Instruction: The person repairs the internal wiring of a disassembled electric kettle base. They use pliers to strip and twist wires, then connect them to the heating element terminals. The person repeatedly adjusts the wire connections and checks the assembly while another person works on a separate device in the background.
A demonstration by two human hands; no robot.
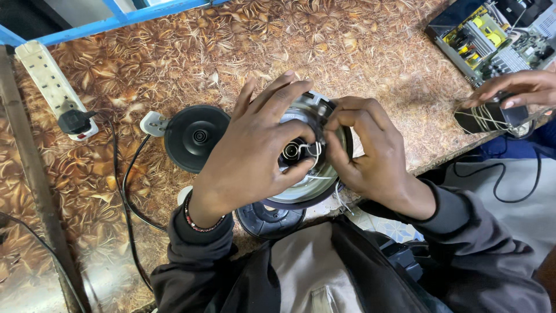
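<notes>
I hold a round metal kettle underside (301, 182) with a dark rim, turned bottom up over the table's front edge. My left hand (255, 153) spans its top, fingers spread over the rim and thumb under the centre connector. My right hand (365, 150) pinches thin white wires (313, 149) beside the centre connector. A loose white wire hangs off the lower right of the rim.
A black round kettle base (196, 137) with a white plug (152, 123) and black cord lies to the left. A white power strip (49, 84) sits far left. Another person's hand (518, 87) rests on a black wire-wrapped part; an open circuit board (489, 35) lies top right. A black round cover (269, 220) lies below.
</notes>
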